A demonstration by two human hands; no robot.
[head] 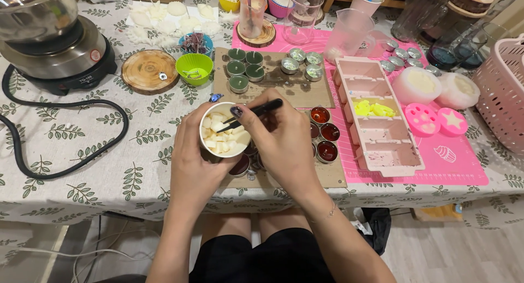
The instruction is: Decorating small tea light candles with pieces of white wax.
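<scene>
From the head view I see my left hand (194, 163) wrapped around a small white cup (225, 129) full of pale wax chunks (221, 135), fingers curled and pressed against its near-left wall, the cup held just above the near edge of the table (82, 168). My right hand (284, 146) comes in from the right, thumb and forefingers pinching black tweezers (254, 112) whose tips reach down among the chunks in the cup. Below the cup and partly hidden by both hands sits a brown cardboard sheet (327, 176) carrying small tins of dark red wax (326, 141) just right of my right hand. Farther off on the same cardboard are dark green tealights (243, 67) and, right of them, silver empty tins (305, 63). To the right lies a pink mat (458, 168) with a long pink compartment mould (376, 119) that has yellow pieces (374, 108) in one middle compartment; right of that are two round pink moulds (436, 121) and two white round cakes (436, 85). A pink basket (505, 92) stands at the far right edge. On the left, a metal pot on a black hotplate (54, 48) sits at the far corner with its black cord (65, 135) looping toward the near side, and a wooden disc (149, 71) and a green silicone cup (194, 68) lie between the hotplate and the cardboard.
</scene>
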